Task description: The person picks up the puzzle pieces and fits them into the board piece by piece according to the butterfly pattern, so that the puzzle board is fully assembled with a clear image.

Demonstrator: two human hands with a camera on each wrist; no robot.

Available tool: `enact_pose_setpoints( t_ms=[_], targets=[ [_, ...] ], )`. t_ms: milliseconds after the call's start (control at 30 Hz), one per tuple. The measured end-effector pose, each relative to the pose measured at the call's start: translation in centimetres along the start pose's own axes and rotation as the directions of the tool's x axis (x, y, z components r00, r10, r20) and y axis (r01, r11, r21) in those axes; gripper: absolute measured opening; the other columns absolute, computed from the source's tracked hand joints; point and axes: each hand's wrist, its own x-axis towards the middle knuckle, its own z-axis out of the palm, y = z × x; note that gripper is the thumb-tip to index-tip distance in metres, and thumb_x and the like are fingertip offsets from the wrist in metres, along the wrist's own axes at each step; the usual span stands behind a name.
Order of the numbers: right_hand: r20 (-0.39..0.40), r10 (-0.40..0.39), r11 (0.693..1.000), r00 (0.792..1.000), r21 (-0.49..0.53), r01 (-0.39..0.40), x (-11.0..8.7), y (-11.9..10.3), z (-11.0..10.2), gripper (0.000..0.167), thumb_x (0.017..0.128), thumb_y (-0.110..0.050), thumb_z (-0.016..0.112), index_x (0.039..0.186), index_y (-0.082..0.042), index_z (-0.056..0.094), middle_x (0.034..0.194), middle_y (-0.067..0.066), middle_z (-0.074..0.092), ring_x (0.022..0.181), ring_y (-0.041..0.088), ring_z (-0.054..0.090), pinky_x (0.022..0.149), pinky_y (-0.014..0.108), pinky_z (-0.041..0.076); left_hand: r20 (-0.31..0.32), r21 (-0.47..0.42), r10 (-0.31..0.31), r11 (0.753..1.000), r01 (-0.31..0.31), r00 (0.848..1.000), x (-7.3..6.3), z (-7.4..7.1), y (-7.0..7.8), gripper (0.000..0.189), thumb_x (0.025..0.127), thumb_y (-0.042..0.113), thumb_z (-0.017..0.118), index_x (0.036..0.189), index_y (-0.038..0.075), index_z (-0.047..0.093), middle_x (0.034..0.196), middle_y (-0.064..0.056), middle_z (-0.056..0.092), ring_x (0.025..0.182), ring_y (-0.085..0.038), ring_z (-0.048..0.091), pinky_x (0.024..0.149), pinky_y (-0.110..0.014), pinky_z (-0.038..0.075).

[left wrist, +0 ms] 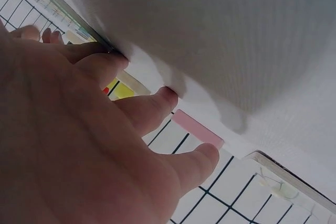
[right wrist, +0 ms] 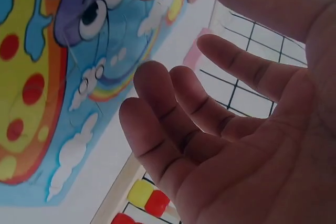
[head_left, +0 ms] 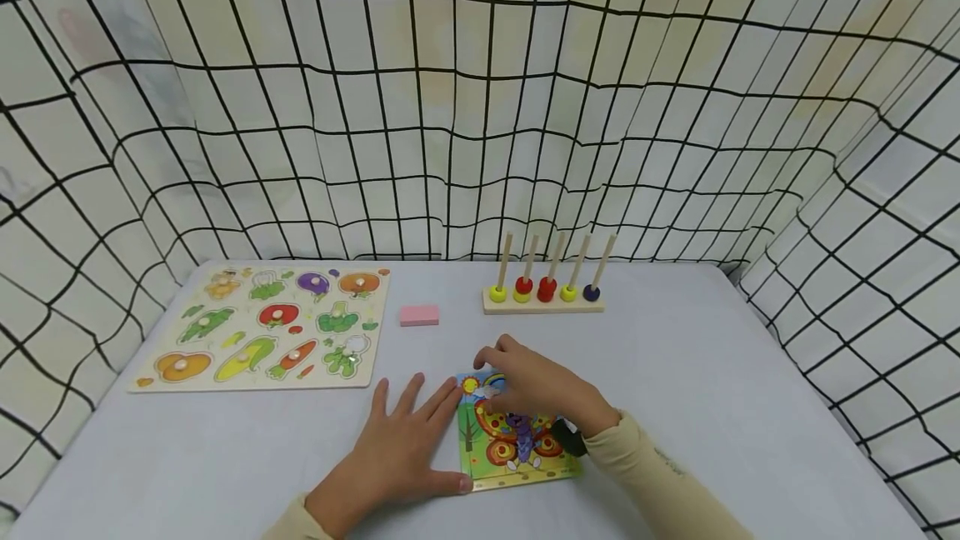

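Note:
A butterfly jigsaw puzzle (head_left: 517, 448) with a sun, a rainbow and clouds lies flat on the table in the head view. My left hand (head_left: 397, 452) rests on the cloth with its fingers spread, its thumb and index finger touching the puzzle's left edge. Above the puzzle's upper part is my right hand (head_left: 540, 386), its fingers loosely bent. Nothing sits between those fingers in the right wrist view, where the butterfly picture (right wrist: 31, 77) shows beside them. The right hand and wrist hide part of the puzzle's top and right side.
A vegetable peg board (head_left: 247, 327) lies at the back left. A pink block (head_left: 418, 315) sits between it and a wooden bead stacker (head_left: 543, 305) with several upright rods. Black netting (head_left: 450, 132) over white cloth encloses the table's back and sides.

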Motion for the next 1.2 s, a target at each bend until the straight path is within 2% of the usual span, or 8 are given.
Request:
enact_pose_setpoints(
  t_ms=[133, 400, 733, 1000, 1200],
  targets=[
    [0.018, -0.005, 0.999, 1.0, -0.045, 0.006, 0.4, -0.4, 0.9, 0.043, 0.093, -0.024, 0.088, 0.131, -0.018, 0.068, 0.116, -0.001, 0.053, 0.092, 0.012, 0.059, 0.08, 0.027, 0.055, 0.015, -0.002, -0.007, 1.0, 0.007, 1.0, 0.1, 0.0, 0.0, 0.116, 0.079, 0.086, 0.07, 0.166, 0.014, 0.042, 0.171, -0.003, 0.039, 0.154, -0.049, 0.032, 0.114, -0.084, 0.012],
    [0.023, -0.032, 0.997, 0.999, -0.067, 0.033, 0.6, -0.6, 1.8, 0.043, 0.094, -0.019, 0.086, 0.132, -0.01, 0.069, 0.115, 0.001, 0.053, 0.087, 0.01, 0.056, 0.077, 0.022, 0.052, 0.045, 0.008, -0.015, 1.0, 0.014, 0.999, 0.2, 0.0, 0.2, 0.117, 0.079, 0.086, 0.07, 0.166, 0.014, 0.041, 0.172, -0.003, 0.037, 0.154, -0.049, 0.031, 0.114, -0.084, 0.011],
    [0.014, -0.08, 0.995, 0.997, -0.054, 0.08, 0.8, -0.3, 2.1, 0.041, 0.096, -0.016, 0.083, 0.133, -0.006, 0.067, 0.114, 0.001, 0.052, 0.086, 0.01, 0.055, 0.076, 0.021, 0.051, 0.039, 0.024, -0.013, 1.0, 0.012, 0.999, 0.3, -0.3, 0.2, 0.116, 0.079, 0.086, 0.071, 0.166, 0.014, 0.042, 0.171, -0.002, 0.038, 0.153, -0.049, 0.033, 0.114, -0.084, 0.012],
    [0.031, -0.08, 0.997, 0.996, 0.011, 0.079, 1.1, -0.5, 1.8, 0.04, 0.094, -0.012, 0.085, 0.125, -0.01, 0.058, 0.115, 0.003, 0.049, 0.094, 0.013, 0.056, 0.082, 0.022, 0.054, 0.032, 0.028, -0.014, 1.0, 0.013, 0.999, 0.4, -0.1, 0.1, 0.116, 0.079, 0.086, 0.07, 0.166, 0.015, 0.043, 0.171, -0.003, 0.039, 0.153, -0.049, 0.033, 0.114, -0.084, 0.011],
    [0.016, -0.055, 0.998, 0.998, 0.026, 0.054, 1.1, -0.4, 2.0, 0.043, 0.094, -0.014, 0.086, 0.126, -0.014, 0.057, 0.115, 0.002, 0.052, 0.094, 0.013, 0.057, 0.082, 0.023, 0.054, 0.038, 0.02, -0.018, 1.0, 0.017, 0.999, 0.4, 0.0, 0.1, 0.116, 0.078, 0.086, 0.071, 0.166, 0.015, 0.042, 0.171, -0.003, 0.039, 0.154, -0.049, 0.032, 0.114, -0.084, 0.01]
  ],
)
